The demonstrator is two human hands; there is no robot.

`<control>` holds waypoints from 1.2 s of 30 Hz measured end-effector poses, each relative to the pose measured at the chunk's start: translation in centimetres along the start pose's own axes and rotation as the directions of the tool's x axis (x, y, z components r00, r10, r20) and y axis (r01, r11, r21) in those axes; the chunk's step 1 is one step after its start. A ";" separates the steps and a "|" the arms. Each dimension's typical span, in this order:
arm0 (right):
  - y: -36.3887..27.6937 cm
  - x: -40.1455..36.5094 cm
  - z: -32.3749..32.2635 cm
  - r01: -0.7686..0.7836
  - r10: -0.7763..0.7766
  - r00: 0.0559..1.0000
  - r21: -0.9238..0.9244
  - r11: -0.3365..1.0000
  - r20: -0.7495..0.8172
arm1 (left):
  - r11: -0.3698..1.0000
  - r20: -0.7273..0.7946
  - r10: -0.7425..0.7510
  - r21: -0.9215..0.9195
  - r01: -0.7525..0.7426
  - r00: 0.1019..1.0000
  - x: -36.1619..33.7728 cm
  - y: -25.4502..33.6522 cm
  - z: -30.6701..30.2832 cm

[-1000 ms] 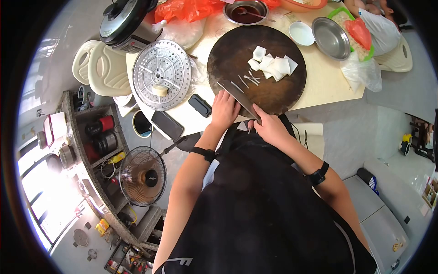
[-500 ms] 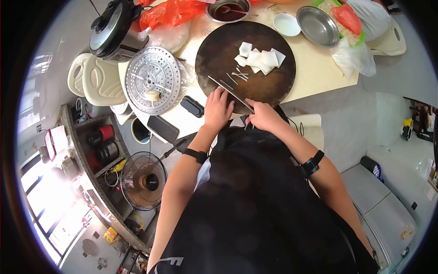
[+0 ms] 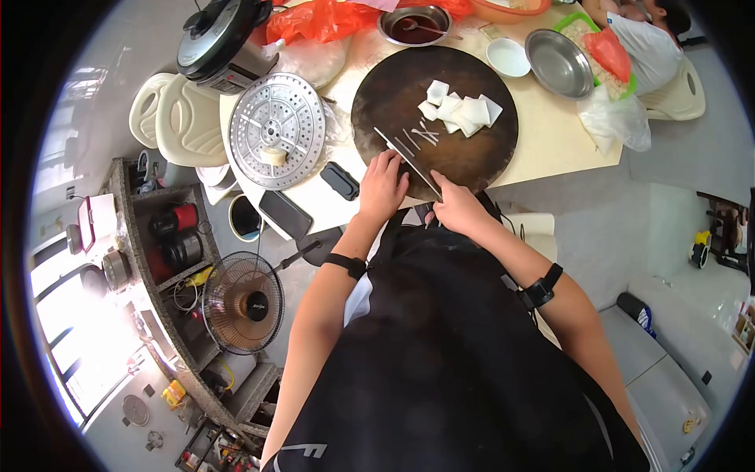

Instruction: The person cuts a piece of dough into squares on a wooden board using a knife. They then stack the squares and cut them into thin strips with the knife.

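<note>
A round, dark wooden chopping board (image 3: 472, 169) lies at the table's near side. My right hand (image 3: 460, 206) grips a knife (image 3: 410, 167), its thin blade slanting up and left across the board's near edge. Close to the blade's left side, my left hand (image 3: 382, 189) presses down with bent fingers. A bit of white shows by its fingertips; what lies under them is hidden. Several thin white strips (image 3: 425, 135) lie beyond the blade. Farther back on the board sits a loose pile of flat white slices (image 3: 469, 114).
A perforated metal steamer plate (image 3: 255, 106) with a pale round piece (image 3: 274, 156), a black case (image 3: 340, 181) and a phone (image 3: 285, 214) lie left. Behind stand a bowl of dark sauce (image 3: 415, 26), a white bowl (image 3: 508, 57) and a metal basin (image 3: 559, 64). Another person (image 3: 646, 47) sits back right.
The view has shifted, so the table appears slightly lower and farther right. Both hands stay at the knife on the board's near edge. More of the person at the back right shows.
</note>
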State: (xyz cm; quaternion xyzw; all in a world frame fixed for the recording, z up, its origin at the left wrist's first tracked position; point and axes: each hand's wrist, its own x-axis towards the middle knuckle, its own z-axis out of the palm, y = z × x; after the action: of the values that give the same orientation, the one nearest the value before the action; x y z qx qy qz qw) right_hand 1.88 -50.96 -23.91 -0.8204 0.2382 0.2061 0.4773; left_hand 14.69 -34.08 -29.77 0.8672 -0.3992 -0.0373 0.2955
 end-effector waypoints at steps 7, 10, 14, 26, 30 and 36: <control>1.0 -0.7 1.0 0.090 -0.091 0.995 -0.022 0.996 -0.045 | 0.998 0.124 -0.039 0.059 0.032 0.992 0.1 -0.5 0.1; 1.2 -0.7 1.2 0.112 -0.114 0.991 -0.030 0.993 -0.073 | 0.999 0.100 -0.019 0.046 0.015 0.995 0.2 -0.5 0.0; 0.9 -0.9 1.0 0.095 -0.095 0.994 0.004 0.995 -0.056 | 0.999 0.072 0.001 0.053 -0.004 0.997 0.3 -0.5 0.1; 0.6 -1.4 1.1 0.062 -0.062 0.996 -0.013 0.998 -0.068 | 0.997 0.129 -0.008 0.075 -0.001 0.992 0.2 -0.6 -0.2; -0.3 -1.7 0.8 0.012 -0.014 0.999 -0.057 0.998 -0.040 | 0.997 0.105 0.013 0.078 -0.021 0.994 0.6 -0.4 -0.5; -0.4 -1.7 0.4 0.000 0.000 1.000 -0.016 1.000 -0.014 | 0.997 0.120 0.019 0.078 -0.028 0.993 0.6 -0.5 -0.7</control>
State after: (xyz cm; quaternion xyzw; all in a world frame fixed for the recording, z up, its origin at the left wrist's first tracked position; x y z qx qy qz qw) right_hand 0.68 -50.08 -22.81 -0.8255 0.2400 0.2023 0.4691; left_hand 15.68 -33.93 -29.31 0.8698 -0.4274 -0.0693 0.2366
